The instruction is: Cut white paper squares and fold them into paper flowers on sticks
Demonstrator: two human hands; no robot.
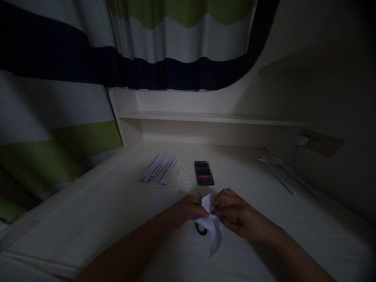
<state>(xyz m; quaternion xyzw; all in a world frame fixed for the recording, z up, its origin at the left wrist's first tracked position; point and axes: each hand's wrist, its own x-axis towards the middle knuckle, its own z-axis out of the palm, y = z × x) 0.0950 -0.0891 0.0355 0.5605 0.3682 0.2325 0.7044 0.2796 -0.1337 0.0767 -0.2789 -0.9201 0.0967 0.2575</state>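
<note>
Over the desk, my left hand (191,208) pinches a white paper pinwheel (216,231) near its middle, thumb on top. From the other side my right hand (234,211) closes its thumb and fingertips on the same paper, close to the centre. One curved blade of the paper hangs down toward me. Whether a small part sits between the fingertips is hidden. Under the paper lies a pair of scissors (201,230), with a black handle loop showing. A flat white paper sheet (163,199) rests beside my left hand.
Beyond my hands lie a phone (204,173), a few small white pieces (182,174) and a bundle of thin paper-like sticks (160,168). At right are long sticks with white paper (277,174). A shelf (205,116) runs along the back; a curtain (58,117) hangs at left.
</note>
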